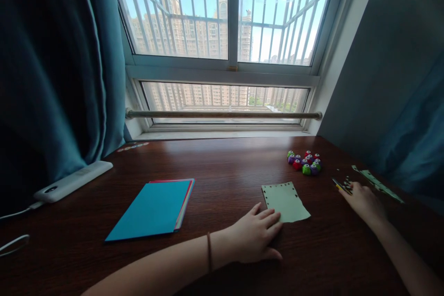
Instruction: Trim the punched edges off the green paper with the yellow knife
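Observation:
My left hand [255, 236] lies flat on the desk with its fingers spread, and its fingertips touch the lower left edge of a pale green sheet of paper [286, 203]. Small dark holes or marks run along the sheet's top and left edges, and its lower right edge looks uneven. Over at the right, my right hand [366, 201] has its fingers closed on a slim yellow-and-dark tool [342, 188] with a thin pointed end; its exact kind is too small to make out. Small pale scraps [348, 179] and torn green paper strips [376, 182] lie just beyond that hand.
A stack of coloured paper with a blue sheet [152, 208] on top lies left of centre. Several small red, green and purple balls with eye-like spots [305, 164] sit at the back right. A white power strip-like device [74, 181] with a cable is at the left, below the curtain [62, 64].

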{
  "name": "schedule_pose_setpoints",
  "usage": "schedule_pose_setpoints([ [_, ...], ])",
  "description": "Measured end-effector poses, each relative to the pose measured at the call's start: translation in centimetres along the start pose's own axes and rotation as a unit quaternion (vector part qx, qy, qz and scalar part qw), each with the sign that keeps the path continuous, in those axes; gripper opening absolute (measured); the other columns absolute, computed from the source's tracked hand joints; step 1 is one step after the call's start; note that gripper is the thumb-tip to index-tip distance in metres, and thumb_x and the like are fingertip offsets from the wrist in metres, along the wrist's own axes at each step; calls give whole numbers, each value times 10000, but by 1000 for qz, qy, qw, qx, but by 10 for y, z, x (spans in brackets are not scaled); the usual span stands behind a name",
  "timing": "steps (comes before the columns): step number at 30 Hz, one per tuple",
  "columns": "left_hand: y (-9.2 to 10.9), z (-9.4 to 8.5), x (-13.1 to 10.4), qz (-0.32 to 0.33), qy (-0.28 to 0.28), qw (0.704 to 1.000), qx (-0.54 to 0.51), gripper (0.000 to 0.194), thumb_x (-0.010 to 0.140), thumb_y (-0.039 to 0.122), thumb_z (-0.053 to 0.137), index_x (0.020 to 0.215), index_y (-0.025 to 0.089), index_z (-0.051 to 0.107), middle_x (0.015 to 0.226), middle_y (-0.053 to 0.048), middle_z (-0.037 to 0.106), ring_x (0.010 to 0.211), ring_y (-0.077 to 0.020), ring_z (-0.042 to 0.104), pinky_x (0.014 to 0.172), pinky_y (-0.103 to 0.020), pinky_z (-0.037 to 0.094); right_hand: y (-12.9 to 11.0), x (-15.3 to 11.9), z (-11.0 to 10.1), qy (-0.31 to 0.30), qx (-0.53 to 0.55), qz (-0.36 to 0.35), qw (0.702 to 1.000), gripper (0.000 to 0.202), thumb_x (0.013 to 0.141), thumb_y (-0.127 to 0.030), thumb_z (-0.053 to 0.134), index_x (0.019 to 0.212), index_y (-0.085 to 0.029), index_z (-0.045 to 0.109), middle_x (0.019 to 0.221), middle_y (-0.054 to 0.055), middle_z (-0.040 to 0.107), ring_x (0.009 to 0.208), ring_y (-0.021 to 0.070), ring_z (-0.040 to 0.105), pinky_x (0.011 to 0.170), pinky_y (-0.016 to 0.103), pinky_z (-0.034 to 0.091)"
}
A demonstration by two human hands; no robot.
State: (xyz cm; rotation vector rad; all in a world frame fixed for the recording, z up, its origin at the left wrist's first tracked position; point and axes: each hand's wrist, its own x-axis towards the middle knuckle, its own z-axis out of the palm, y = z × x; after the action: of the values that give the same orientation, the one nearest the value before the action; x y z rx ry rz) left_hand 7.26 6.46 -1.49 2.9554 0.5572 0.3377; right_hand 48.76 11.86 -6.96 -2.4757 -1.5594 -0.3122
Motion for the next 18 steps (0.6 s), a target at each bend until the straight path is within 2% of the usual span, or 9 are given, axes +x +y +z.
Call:
schedule_pose_setpoints([
  [4,1,-17,-45,-43,-53,997,-26,654,849,595,274,1344,168,264,1382,-133,309,1272,-268,260,1042,-485,166,0,0,4,-33,-6,-8,999,335,803,-439,411,848,-137,549,803,163,555,752,313,577,594,361,410],
  [7,5,-23,-64,-68,-63,995,-43,618,860,572,285,1347,192,261,1392,-112,297,1281,-262,241,1048,-481,161,-4,0,6,-33,6,-26,999,295,780,-429,453,813,-154,558,807,148,566,760,302,574,606,356,404],
  [11,7,-23,-73,-84,-46,993,-67,516,885,503,316,1309,212,334,1365,-85,352,1268,-252,268,1049,-468,187,-17,-4,5,-62,82,-93,990,288,734,-449,506,791,-174,569,776,91,584,711,236,571,605,313,404],
  [14,6,-24,-72,-83,-40,993,-68,480,881,473,357,1277,202,375,1341,-86,384,1248,-265,300,1039,-477,218,-32,1,3,-84,151,-124,977,364,681,-527,550,760,-173,578,740,68,590,692,221,565,612,300,409],
  [16,4,-24,-71,-77,-44,994,-62,472,875,453,389,1270,194,379,1340,-90,385,1241,-272,309,1033,-481,235,-45,16,0,-55,222,-115,967,424,628,-562,592,770,-162,590,775,80,603,737,232,566,653,305,419],
  [18,3,-25,-71,-71,-48,995,-57,474,868,440,412,1272,196,370,1347,-86,375,1241,-272,310,1030,-486,242,-61,40,-4,5,312,-70,948,471,632,-576,584,810,-141,603,823,106,613,781,239,566,690,307,427],
])
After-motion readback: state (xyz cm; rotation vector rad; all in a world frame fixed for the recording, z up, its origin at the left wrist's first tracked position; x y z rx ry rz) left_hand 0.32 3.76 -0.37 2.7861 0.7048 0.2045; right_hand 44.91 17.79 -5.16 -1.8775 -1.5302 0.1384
